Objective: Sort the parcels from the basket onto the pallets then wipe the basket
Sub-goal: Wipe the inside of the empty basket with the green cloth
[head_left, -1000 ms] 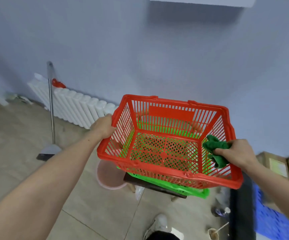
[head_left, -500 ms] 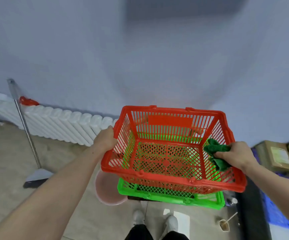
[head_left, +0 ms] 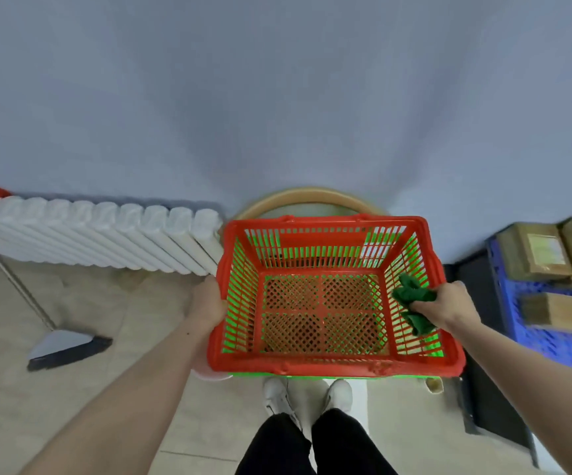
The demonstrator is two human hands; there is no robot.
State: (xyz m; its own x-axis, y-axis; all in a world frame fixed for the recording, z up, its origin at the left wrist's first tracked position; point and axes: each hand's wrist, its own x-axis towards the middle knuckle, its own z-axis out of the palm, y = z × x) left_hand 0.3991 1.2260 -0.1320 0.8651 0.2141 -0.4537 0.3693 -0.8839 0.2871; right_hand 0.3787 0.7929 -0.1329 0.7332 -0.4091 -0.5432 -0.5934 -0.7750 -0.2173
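**A:** Where's the basket?

**Me:** Dead ahead at twelve o'clock. The red basket (head_left: 325, 363) is empty, and I hold it over a green basket (head_left: 312, 376) whose rim peeks out under the near edge. My left hand (head_left: 208, 305) is curled round the rim at nine o'clock. My right hand (head_left: 449, 308) is at three o'clock, with the green cloth (head_left: 413, 303) bunched in its fingers against the inside of the right wall.

**A:** And the parcels?

**Me:** Out of it. Brown parcels (head_left: 534, 253) lie on the blue pallet (head_left: 552, 341), off at two o'clock. So I reckon the sorting is done and the wiping is the step in hand.

**A:** What could go wrong?

**Me:** A few things, as I judge it. The walls are open lattice, so the cloth could snag in a slot and drag out of my pinch. I only steady one side, so a hard push on the right wall could twist the basket out of my left grip, and it would fall towards my shoes (head_left: 308, 394) at six. And the floor mesh has many holes, so a quick pass could leave the ribs dirty.
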